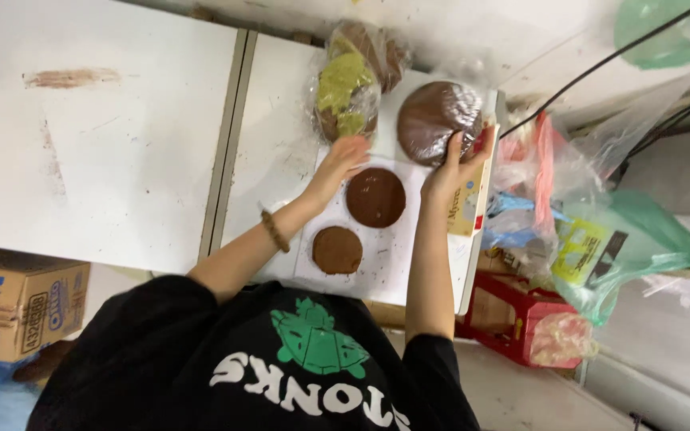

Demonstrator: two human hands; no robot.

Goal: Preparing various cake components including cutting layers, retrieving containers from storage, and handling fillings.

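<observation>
- Head view, far left: a brown cardboard box stands low beside the white table; the table top is smooth, with a reddish smear near its far edge.
- On the table lies a white board, flat and dusted with dark crumbs. Two bare round brown cakes sit on it: a small cake near the person and a middle cake beyond it, close but apart.
- The left hand rests at the board's far-left edge, fingers loosely spread and flat, holding nothing that I can see. A beaded bracelet is on this wrist.
- Behind it, a wrapped bundle of green and brown pieces is in crinkled clear plastic.
- The right hand grips the large round cake, which is covered in shiny film, at the board's far-right corner; fingers curl on its near edge.
- Risk, in my judgement: the slippery film may let this cake slide off the corner, or the soft disc may crack under the pinch.
- Right side: a red crate and loose plastic bags, thin and wrinkled.
</observation>
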